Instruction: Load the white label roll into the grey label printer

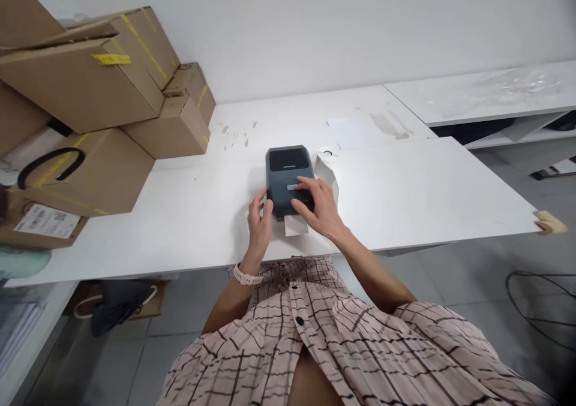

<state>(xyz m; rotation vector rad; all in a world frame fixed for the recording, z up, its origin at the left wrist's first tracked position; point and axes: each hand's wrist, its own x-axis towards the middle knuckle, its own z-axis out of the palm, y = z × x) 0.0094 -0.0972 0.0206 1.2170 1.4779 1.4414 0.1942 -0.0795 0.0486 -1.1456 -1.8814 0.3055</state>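
Note:
A dark blue-grey label printer (282,197) with a black window on its top sits on the white table. A piece of white label paper (296,226) sticks out of its near side. My right hand (321,205) lies over the printer's right front part, fingers spread, with fingertips near the light button on top. At the printer's left front corner is my left hand (260,223), thumb and fingers apart, touching or very close to its side. To the right of the printer lies a crumpled greyish sheet (330,181), partly hidden by my right hand.
Cardboard boxes (90,85) with yellow tape are stacked on the left of the table (405,190). A black curved handle or strap (49,160) shows among them. Clear plastic (522,85) lies on the surface at the back right. Black cable (535,304) rests on the floor at right.

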